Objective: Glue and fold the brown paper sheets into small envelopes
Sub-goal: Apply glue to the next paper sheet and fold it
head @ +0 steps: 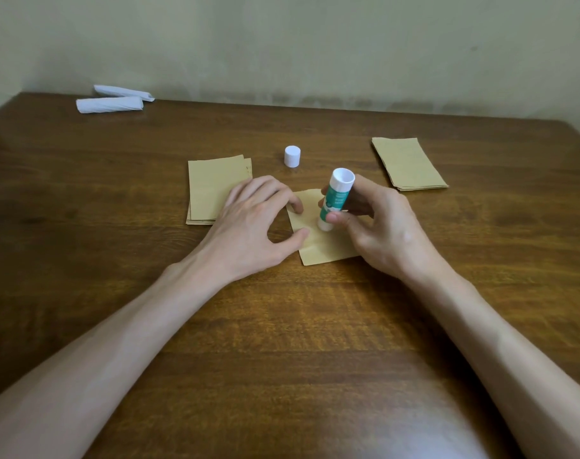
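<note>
One glue stick [335, 200], near upright, pinched in right grip [374, 223], tip on sheet [328, 250] directly beneath; left grip [255, 220] spread, pressing sheet's left edge.

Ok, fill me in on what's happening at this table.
A person is gluing a brown paper sheet. The right hand grips an uncapped glue stick, lower end down on the sheet, while the left hand presses the sheet's edge flat with its fingers. The white cap stands behind, and brown paper stacks lie at left and right.
</note>
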